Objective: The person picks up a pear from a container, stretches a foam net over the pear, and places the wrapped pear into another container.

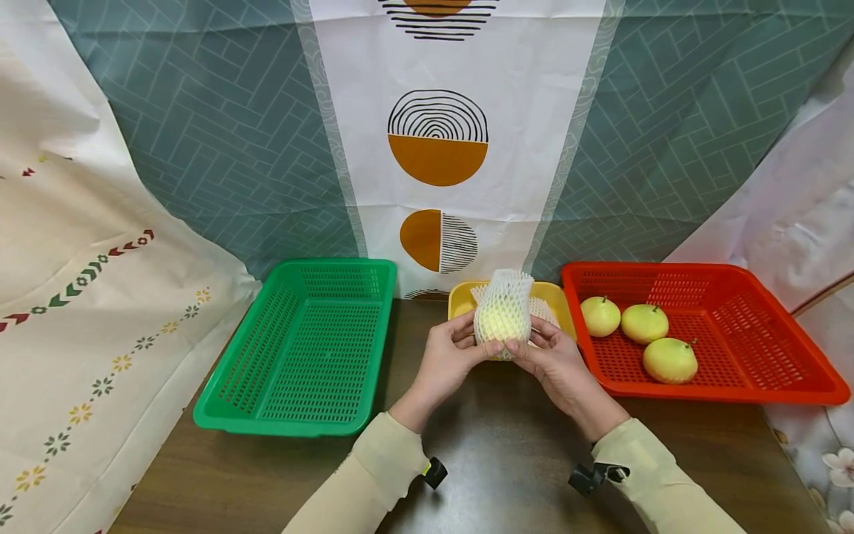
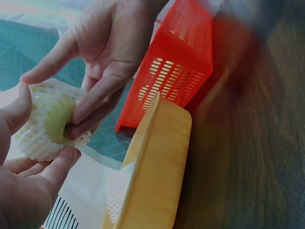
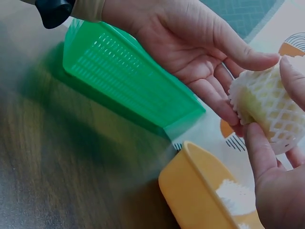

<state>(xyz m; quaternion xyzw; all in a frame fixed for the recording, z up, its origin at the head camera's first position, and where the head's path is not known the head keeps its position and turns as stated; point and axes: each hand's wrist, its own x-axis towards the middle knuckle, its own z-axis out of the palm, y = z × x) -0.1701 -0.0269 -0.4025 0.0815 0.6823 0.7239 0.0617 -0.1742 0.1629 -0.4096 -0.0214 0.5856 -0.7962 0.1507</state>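
Observation:
In the head view, a pear in a white foam net sleeve is held up over the front of a yellow basket. My left hand grips its left side and my right hand its right, with both thumbs on the near face. The left wrist view shows the pear's bare yellow-green end at the sleeve's opening. There, the right hand's fingertips touch that end. Netting covers most of the fruit in the right wrist view. More white foam nets lie in the yellow basket, partly hidden by the hands.
A green basket stands at the left with nothing in it. At the right, a red basket holds a few bare pears. All stand on a dark wooden table, with a patterned cloth hanging behind.

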